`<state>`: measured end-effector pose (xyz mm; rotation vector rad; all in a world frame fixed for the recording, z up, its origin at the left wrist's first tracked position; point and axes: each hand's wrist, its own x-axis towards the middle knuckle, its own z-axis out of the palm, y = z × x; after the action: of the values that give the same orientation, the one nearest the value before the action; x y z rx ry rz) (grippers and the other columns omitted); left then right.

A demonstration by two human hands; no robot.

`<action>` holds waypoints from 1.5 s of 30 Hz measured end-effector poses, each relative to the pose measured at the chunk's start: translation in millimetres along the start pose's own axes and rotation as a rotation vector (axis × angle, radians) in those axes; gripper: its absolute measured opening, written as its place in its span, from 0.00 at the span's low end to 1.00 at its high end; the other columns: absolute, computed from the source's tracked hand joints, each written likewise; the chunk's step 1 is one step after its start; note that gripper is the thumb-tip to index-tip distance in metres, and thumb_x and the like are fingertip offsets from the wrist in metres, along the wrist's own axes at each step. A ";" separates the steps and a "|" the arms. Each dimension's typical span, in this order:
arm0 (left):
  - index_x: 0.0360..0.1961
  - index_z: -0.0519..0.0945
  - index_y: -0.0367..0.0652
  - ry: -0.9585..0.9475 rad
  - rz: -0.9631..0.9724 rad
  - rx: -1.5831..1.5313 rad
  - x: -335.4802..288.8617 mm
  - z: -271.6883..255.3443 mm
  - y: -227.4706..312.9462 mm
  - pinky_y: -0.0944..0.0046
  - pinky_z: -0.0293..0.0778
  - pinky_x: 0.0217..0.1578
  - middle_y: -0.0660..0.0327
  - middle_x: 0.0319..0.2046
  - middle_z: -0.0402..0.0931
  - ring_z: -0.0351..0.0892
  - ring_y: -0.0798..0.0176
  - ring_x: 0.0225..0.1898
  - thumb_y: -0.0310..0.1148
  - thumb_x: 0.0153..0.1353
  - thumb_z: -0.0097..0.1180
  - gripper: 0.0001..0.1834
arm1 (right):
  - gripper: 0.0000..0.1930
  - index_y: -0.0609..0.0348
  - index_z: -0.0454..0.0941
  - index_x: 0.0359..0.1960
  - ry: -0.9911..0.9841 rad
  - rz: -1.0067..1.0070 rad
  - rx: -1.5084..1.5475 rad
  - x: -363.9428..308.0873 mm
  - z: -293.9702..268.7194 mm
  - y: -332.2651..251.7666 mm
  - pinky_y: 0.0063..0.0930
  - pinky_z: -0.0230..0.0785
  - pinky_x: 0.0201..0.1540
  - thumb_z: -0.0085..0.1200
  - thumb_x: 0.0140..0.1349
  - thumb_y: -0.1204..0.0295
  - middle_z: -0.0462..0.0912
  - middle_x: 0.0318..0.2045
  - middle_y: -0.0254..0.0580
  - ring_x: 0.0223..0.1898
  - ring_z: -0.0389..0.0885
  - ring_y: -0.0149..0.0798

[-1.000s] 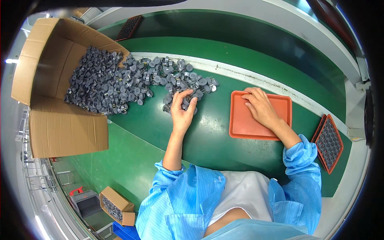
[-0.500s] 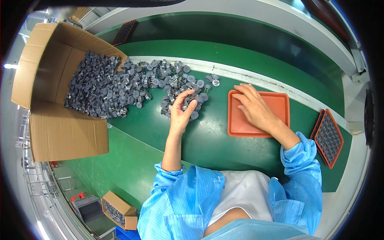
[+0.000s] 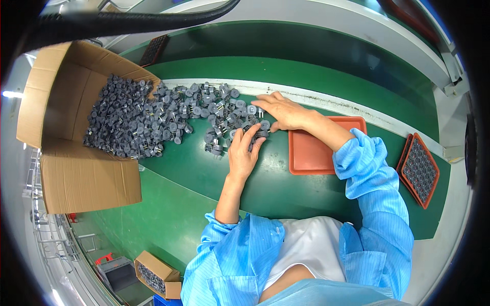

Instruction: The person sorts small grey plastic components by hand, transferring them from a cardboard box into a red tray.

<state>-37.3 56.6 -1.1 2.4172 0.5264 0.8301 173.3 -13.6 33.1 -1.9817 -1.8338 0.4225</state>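
Small grey round plug pieces with metal pins (image 3: 204, 109) lie in a loose heap on the green work surface. At the heap's near right edge, my left hand (image 3: 243, 155) curves its fingers against several pieces, thumb and forefinger apart. My right hand (image 3: 286, 113) reaches in from the right, palm down. Its fingers stretch over the heap's right edge, close to a piece with upright pins, and its thumb points down apart from them. No piece shows lifted in either hand. An orange-red tray (image 3: 312, 155) lies below my right forearm, its bare bottom showing.
A large cardboard box (image 3: 92, 178) lies tipped at left, spilling pieces onto the surface. Filled trays (image 3: 421, 171) overlap at the right; another dark tray (image 3: 154, 50) sits at the far left. A white rail (image 3: 347, 109) runs behind. A smaller box of pieces (image 3: 153, 275) stands lower left.
My right hand has moved left from over the orange-red tray to the heap's right edge. My left hand has shifted slightly right and nearer to me along the heap.
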 end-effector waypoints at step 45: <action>0.47 0.75 0.48 0.300 -0.707 -2.195 2.1 12.9 19.8 0.78 0.66 0.14 0.63 0.35 0.69 0.73 0.72 0.31 0.38 0.76 0.52 0.07 | 0.12 0.63 0.83 0.52 0.109 0.184 1.111 -74.4 12.1 -56.1 0.20 0.73 0.31 0.58 0.69 0.80 0.79 0.39 0.35 0.33 0.80 0.26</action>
<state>-23.8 37.6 2.8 0.0735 0.1870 0.6589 111.8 -83.5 46.1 -1.3109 -0.9469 1.0692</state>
